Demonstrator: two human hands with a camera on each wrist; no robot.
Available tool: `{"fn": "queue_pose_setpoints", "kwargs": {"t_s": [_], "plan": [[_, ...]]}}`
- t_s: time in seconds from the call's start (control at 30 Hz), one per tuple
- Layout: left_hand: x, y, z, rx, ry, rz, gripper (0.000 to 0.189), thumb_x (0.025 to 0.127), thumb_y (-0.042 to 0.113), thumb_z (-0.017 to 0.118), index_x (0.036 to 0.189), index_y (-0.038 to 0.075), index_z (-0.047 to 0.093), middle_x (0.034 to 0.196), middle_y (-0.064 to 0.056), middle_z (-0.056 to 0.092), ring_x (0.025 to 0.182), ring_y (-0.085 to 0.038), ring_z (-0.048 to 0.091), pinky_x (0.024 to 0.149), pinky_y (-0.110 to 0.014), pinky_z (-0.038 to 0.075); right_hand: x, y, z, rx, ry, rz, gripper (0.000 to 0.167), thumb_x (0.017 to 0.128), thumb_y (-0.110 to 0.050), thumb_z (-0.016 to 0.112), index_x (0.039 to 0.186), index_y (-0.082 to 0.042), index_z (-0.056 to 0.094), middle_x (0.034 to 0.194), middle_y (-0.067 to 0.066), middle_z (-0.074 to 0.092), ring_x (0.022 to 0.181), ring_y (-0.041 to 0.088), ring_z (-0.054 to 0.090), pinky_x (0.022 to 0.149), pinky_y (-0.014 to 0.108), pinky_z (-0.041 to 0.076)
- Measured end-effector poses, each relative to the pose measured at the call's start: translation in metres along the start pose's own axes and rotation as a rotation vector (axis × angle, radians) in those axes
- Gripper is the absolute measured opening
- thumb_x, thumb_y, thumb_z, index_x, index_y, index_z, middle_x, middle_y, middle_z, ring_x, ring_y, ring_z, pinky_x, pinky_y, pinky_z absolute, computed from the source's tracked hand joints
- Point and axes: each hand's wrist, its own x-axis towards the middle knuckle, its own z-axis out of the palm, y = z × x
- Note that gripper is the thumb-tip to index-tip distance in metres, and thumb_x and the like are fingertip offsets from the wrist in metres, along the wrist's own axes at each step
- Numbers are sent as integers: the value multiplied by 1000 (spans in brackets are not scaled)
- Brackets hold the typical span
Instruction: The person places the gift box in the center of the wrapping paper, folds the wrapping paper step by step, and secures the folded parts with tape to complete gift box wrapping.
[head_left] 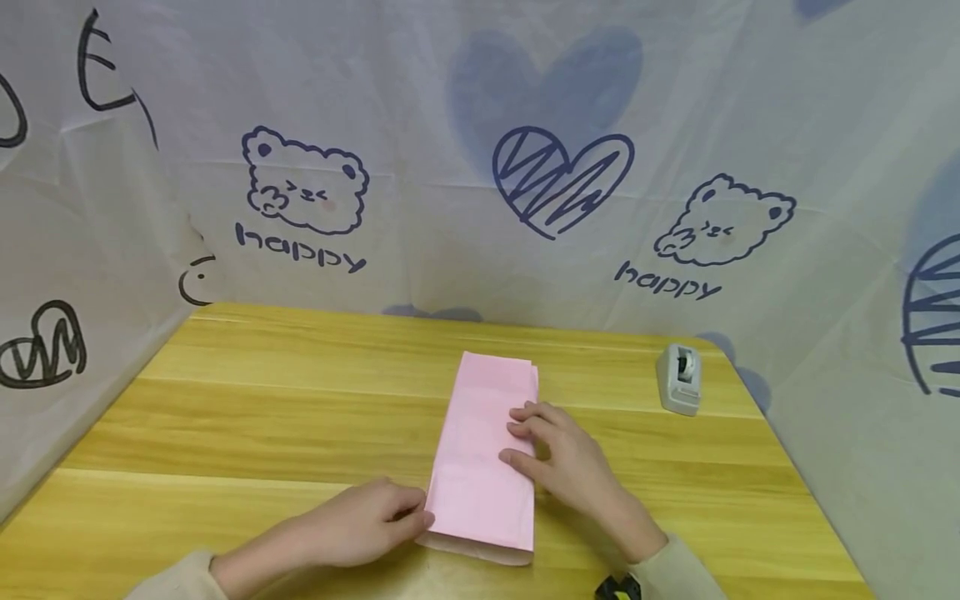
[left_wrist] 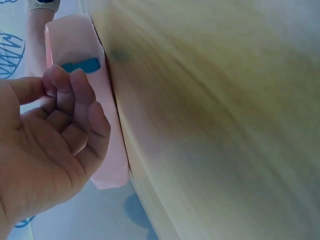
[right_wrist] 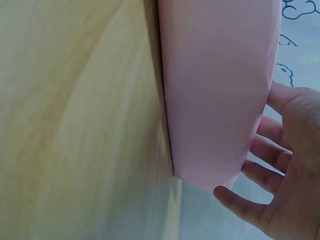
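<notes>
Pinching pink packet (head_left: 480, 467), left hand (head_left: 363, 523); right hand (head_left: 566, 460) spread against it; contents unclear.

Head view: from above, facing forward and down across the desk (head_left: 285, 408). Wrist views: close, low, tipped sideways, both sharing the pink packet (right_wrist: 215, 100) from opposite sides.

The paper (head_left: 480, 450) is pink, the table (head_left: 285, 400) yellow-grained.

Booth (head_left: 840, 358), apparently (printed cloth walls (head_left: 427, 100)).
</notes>
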Motion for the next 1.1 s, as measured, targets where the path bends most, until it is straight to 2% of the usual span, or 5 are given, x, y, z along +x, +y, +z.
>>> {"fn": "queue_pose_setpoints", "kwargs": {"t_s": [0.2, 0.43, 0.67, 0.83, 1.1], "plan": [[1, 0, 0, 47, 10, -19, 37, 107, 43, 55, 74, 26, 56, 60, 17, 48, 52, 1, 42, 49, -21, 38, 0, 1, 1, 8, 8, -14, 32, 91, -36, 82, 114, -13, 77, 134, -5, 67, 136, 22, 57, 110, 49, 49], [11, 3, -13, 153, 145, -27, 38, 106, 52, 53, 77, 29, 55, 63, 16, 50, 55, 0, 45, 48, -23, 39, 3, 5, -1, 39, -11, -59, 34, 91, -33, 82, 117, -11, 77, 134, -3, 66, 136, 23, 56, 115, 48, 44], [49, 1, -23, 540, 333, 207, 28, 102, 37, 66, 119, 14, 65, 122, 0, 63, 101, -14, 62, 86, -33, 57, 11, 13, -8, 107, -75, -123, 40, 91, -35, 82, 120, -8, 76, 134, -4, 66, 139, 24, 54, 117, 46, 41], [74, 1, -24, 608, 239, 181, 68, 104, 53, 56, 155, 9, 47, 164, -8, 40, 151, -28, 38, 123, -48, 33, 13, 15, -9, 105, -82, -138, 39, 91, -37, 82, 120, -11, 77, 134, -6, 67, 137, 23, 56, 116, 45, 43], [90, 5, -16, 578, 22, 101, 84, 106, 62, 42, 166, 7, 22, 174, -9, 12, 160, -30, 11, 128, -47, 15, 12, 12, -9, 139, -83, -98, 40, 92, -34, 80, 122, -8, 76, 135, -4, 67, 139, 25, 55, 118, 48, 40]]}}
